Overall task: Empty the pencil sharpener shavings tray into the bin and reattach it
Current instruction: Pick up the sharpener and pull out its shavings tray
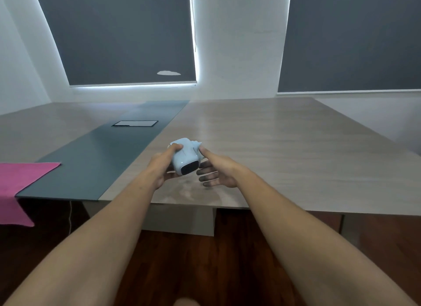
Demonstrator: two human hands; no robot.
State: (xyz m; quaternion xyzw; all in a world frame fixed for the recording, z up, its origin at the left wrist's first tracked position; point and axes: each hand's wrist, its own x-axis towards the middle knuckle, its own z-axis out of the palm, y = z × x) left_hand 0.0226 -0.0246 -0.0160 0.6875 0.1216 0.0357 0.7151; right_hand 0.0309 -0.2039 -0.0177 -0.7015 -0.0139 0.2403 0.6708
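Observation:
A pale blue pencil sharpener [183, 156] is held just above the wooden table [284, 150], near its front edge. Its dark shavings tray [189, 167] faces me and sits in the body. My left hand [163, 166] grips the sharpener's left side, thumb over the top. My right hand [215, 169] is at its right side: the thumb rests against the upper right part, while the fingers are spread below and apart from the body. No bin is in view.
A dark grey strip [95, 157] runs down the table's left part, with a rectangular cable hatch [135, 123] in it. A pink cloth [16, 182] hangs over the front left edge. Wooden floor shows below the table.

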